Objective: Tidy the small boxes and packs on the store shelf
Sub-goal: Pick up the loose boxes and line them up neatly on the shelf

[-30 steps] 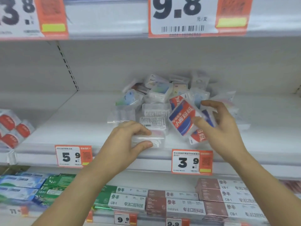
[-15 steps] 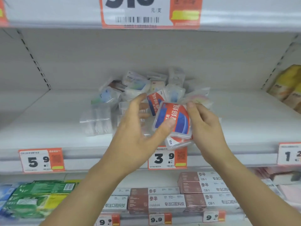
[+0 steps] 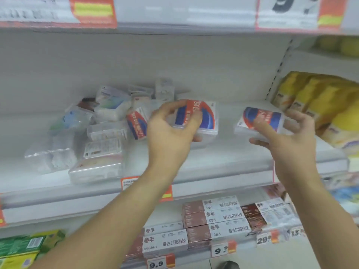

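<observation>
At frame left, clear boxes lie jumbled on the white shelf. Mid-frame, the left hand grips a red-blue pack; right of it, the right hand holds another pack. Yellow bags stand far right.

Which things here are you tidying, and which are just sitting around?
Tidying:
- red-and-blue box, left hand
- red-and-blue pack, right hand
- jumbled clear boxes

Just sitting around:
- yellow bags
- toothpaste cartons
- price tags
</observation>
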Demonstrator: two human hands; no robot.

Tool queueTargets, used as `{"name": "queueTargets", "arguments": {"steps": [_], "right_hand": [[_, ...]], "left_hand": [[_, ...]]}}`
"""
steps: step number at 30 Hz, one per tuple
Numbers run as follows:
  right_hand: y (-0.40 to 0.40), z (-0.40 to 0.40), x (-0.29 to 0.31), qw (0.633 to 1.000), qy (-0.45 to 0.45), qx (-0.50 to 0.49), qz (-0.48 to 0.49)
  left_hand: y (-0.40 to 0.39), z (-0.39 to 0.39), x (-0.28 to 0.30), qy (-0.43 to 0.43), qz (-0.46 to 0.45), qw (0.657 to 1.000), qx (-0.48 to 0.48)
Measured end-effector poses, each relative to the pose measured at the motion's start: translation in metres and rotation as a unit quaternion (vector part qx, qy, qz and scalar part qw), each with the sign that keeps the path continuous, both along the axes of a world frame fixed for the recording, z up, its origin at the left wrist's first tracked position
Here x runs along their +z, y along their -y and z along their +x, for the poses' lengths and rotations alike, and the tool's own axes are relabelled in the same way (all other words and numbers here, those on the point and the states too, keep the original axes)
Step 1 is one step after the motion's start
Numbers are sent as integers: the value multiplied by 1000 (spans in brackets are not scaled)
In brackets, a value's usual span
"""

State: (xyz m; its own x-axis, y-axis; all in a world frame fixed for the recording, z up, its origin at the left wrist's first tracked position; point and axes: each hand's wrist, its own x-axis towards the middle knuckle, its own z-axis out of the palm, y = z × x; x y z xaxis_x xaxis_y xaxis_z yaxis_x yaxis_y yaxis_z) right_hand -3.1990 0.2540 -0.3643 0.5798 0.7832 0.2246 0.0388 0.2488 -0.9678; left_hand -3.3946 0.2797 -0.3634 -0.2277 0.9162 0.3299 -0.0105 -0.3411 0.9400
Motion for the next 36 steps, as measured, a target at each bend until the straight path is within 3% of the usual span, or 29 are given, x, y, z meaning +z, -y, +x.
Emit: {"name": "queueTargets", "arguments": {"steps": [4,7,10,13,17,20,22,24,27,32,36], "right_hand": [[-1,57,-17,980,132,-135,-63],[-4,78,-28,970,167,-126,-123],[-7,84,-30,960,224,-93,-142],[-8,78,-24,955,277,-69,-81],[-12,43,-13,955,294,-31,-35],[-14,-2,-6,943,333,23,13],[-17,-42,-8,917,385,100,30],[-21,-76,-16,879,449,160,12],[-31,-108,-27,838,526,136,-50],[-33,-144,-28,807,573,30,-141],[-33,-158,-31,817,551,68,-155]], "left_hand": [[-26,97,-19,-116,-11,991,-72],[-36,140,-32,-217,-54,969,-108],[-37,155,-40,-356,-42,922,-143],[-30,143,-31,-495,19,861,-117],[-16,85,1,-473,154,867,-40],[-25,17,17,-472,177,863,25],[-40,-34,21,-503,147,848,78],[-48,-74,19,-550,33,831,72],[-50,-106,9,-580,-76,811,1],[-50,-125,7,-584,0,811,-1],[-49,-139,7,-584,36,811,-7]]}}
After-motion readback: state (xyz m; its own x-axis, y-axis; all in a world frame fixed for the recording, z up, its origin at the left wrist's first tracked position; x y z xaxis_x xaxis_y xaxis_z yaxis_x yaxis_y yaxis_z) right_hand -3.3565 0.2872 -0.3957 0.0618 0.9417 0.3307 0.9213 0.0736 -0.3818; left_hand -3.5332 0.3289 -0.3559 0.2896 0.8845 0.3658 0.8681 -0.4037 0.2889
